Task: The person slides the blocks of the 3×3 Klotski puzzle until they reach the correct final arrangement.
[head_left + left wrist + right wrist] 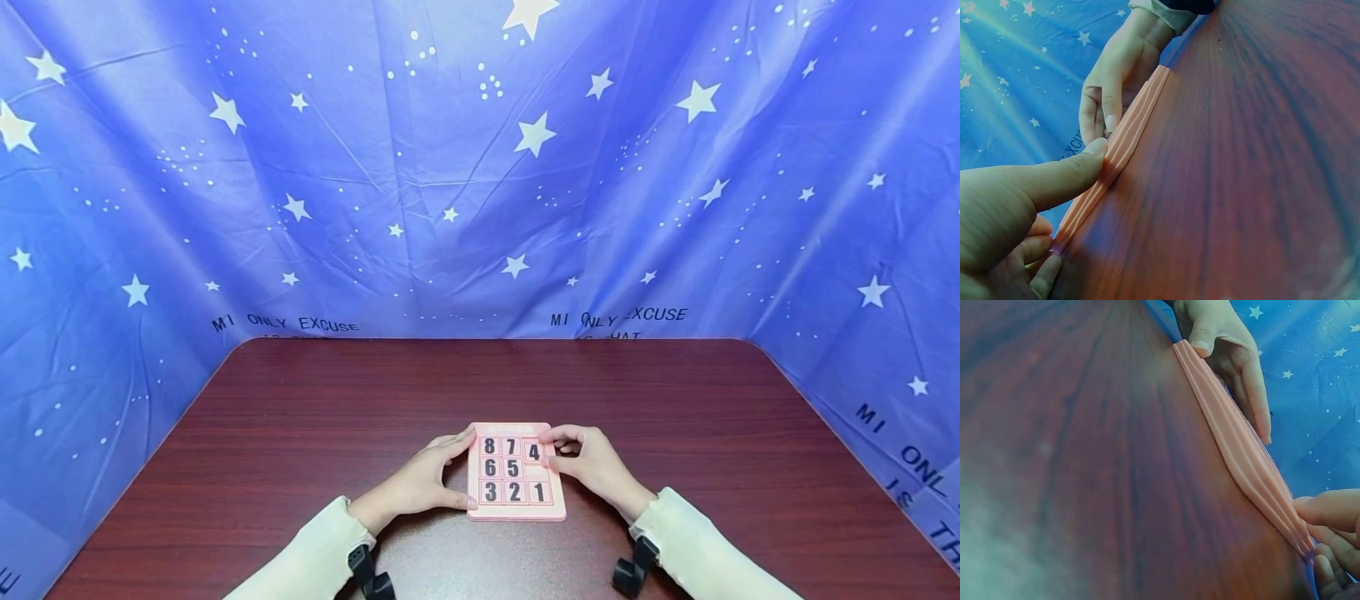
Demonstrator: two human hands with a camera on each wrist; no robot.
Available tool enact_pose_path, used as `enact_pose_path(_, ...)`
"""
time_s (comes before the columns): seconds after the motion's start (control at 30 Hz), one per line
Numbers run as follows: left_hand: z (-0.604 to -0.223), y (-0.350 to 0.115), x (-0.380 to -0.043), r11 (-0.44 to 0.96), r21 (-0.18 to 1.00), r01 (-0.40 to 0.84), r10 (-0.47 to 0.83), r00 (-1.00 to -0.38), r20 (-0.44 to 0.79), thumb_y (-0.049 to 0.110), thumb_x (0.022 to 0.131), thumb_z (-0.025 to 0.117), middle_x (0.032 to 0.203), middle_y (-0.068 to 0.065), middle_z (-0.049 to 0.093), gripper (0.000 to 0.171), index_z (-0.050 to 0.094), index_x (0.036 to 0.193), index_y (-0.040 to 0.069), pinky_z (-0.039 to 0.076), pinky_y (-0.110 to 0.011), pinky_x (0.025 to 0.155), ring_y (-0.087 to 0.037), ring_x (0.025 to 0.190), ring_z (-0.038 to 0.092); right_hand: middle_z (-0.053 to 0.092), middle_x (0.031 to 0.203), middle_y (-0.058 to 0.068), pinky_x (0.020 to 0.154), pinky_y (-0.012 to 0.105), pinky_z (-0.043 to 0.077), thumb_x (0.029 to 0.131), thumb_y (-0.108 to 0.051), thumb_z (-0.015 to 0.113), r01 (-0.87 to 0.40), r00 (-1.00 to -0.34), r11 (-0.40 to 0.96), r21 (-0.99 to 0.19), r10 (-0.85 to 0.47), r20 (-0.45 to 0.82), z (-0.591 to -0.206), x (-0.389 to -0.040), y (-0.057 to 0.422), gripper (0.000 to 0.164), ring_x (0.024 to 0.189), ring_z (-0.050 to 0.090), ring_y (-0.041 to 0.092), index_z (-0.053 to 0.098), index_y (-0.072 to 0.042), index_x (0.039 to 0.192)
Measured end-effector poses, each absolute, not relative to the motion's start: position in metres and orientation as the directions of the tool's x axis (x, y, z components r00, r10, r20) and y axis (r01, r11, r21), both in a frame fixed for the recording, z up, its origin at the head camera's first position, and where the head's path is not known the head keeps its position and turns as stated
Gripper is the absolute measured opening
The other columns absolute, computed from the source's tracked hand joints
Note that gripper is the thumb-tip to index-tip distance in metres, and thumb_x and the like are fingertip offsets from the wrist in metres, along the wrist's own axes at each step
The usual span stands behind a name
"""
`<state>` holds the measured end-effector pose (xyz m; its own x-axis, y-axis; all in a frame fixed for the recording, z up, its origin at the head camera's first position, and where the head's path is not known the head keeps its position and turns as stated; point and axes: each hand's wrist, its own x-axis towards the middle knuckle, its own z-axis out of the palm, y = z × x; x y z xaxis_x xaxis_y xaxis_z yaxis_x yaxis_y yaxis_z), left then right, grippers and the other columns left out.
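A pink number slide puzzle (517, 513) lies flat near the front of the table, its black-numbered tiles reading 8, 7, 4, then 6, 5, then 3, 2, 1. The 4 tile (533, 452) sits slightly lower than the 7, with a gap beneath it. My left hand (420, 479) grips the puzzle's left side, thumb at the near corner and fingers at the far one. At the right side, my right hand (592, 467) holds the edge beside the 4, thumb and index finger bent towards the tile. Both wrist views show the puzzle's ridged near edge (1125, 144).
The dark red wooden table (300, 417) spreads around the puzzle. Behind and beside it hangs a blue curtain (420, 167) with white stars and printed words. Black wrist cameras (636, 567) are strapped over the pale sleeves (300, 554).
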<state>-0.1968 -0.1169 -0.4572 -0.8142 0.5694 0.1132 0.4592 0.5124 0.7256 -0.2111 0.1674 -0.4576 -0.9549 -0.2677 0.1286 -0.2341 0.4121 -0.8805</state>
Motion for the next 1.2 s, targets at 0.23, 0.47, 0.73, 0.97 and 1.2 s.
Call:
enact_pose_path(0.23, -0.457, -0.117, -0.197, 0.517, 0.729, 0.448, 0.566, -0.818, 0.102, 0.033, 0.067, 0.083, 0.152, -0.011, 0.030, 0.099, 0.032, 0.144, -0.002, 0.027, -0.050, 0.108, -0.028, 0.134, 0.033, 0.068, 0.090, 0.008, 0.069, 0.020, 0.048, 0.074, -0.006, 0.076, -0.224, -0.952, 0.409, -0.885, -0.287, 0.109, -0.457, -0.206, 0.168, 0.026, 0.076, 0.057, 0.009, 0.070, -0.002, 0.099)
enact_pose_path(0.47, -0.458, -0.117, -0.197, 0.519, 0.725, 0.452, 0.567, -0.817, 0.103, 0.033, 0.067, 0.083, 0.152, -0.011, 0.030, 0.098, 0.033, 0.143, -0.003, 0.027, -0.049, 0.108, -0.028, 0.134, 0.032, 0.069, 0.090, 0.006, 0.070, 0.020, 0.048, 0.074, -0.007, 0.077, -0.231, -0.950, 0.420, -0.878, -0.291, 0.111, -0.458, -0.201, 0.169, 0.026, 0.077, 0.056, 0.009, 0.070, -0.003, 0.099)
enact_pose_path(0.73, -0.459, -0.117, -0.198, 0.516, 0.723, 0.459, 0.567, -0.816, 0.114, 0.033, 0.067, 0.084, 0.152, -0.011, 0.031, 0.098, 0.034, 0.143, -0.003, 0.028, -0.049, 0.108, -0.028, 0.133, 0.034, 0.068, 0.092, 0.012, 0.070, 0.019, 0.047, 0.076, -0.001, 0.072, -0.234, -0.945, 0.425, -0.874, -0.310, 0.102, -0.447, -0.191, 0.167, 0.023, 0.078, 0.057, 0.011, 0.069, 0.001, 0.099)
enact_pose_path(0.97, -0.458, -0.117, -0.198, 0.515, 0.728, 0.454, 0.567, -0.817, 0.108, 0.033, 0.067, 0.084, 0.152, -0.011, 0.030, 0.098, 0.033, 0.143, -0.003, 0.027, -0.050, 0.108, -0.029, 0.133, 0.033, 0.067, 0.091, 0.017, 0.070, 0.020, 0.047, 0.076, 0.003, 0.070, -0.239, -0.940, 0.424, -0.874, -0.328, 0.098, -0.423, -0.177, 0.161, 0.021, 0.077, 0.056, 0.010, 0.068, 0.006, 0.096)
enact_pose_path(1.2, -0.458, -0.116, -0.198, 0.519, 0.725, 0.453, 0.566, -0.818, 0.105, 0.033, 0.067, 0.084, 0.152, -0.011, 0.031, 0.098, 0.033, 0.143, -0.002, 0.027, -0.050, 0.108, -0.029, 0.133, 0.033, 0.069, 0.092, 0.011, 0.068, 0.019, 0.047, 0.076, -0.003, 0.073, -0.203, -0.952, 0.400, -0.894, -0.295, 0.084, -0.451, -0.191, 0.168, 0.022, 0.075, 0.056, 0.008, 0.070, 0.000, 0.097)
